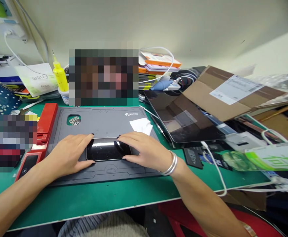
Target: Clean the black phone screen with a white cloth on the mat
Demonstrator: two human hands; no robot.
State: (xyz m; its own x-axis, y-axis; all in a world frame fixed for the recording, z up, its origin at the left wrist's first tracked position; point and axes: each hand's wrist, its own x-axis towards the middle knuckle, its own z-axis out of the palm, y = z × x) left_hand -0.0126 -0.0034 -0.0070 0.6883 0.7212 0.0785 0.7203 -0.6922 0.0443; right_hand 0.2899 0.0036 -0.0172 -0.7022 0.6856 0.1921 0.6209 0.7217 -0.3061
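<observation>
A smartphone [108,150] with a dark, glossy screen lies sideways on a grey work mat [102,120]. Its left end is held by my left hand [70,153], fingers along the far edge and thumb at the near edge. Around the right end curves my right hand [146,151], gripping the two long edges in the same way. Part of each end of the phone is hidden by the hands. Just beyond my right hand a folded white wipe [141,125] rests on the mat. Small metal parts [75,120] sit in the mat's cutout at upper left.
A red tool case [46,123] flanks the mat on the left. Behind it stands a yellow bottle with a needle tip [60,77]. At right, a large dark tablet panel [183,115] leans beside a cardboard box [223,89]. A white cable [215,168] hangs over the green table's [124,200] front edge.
</observation>
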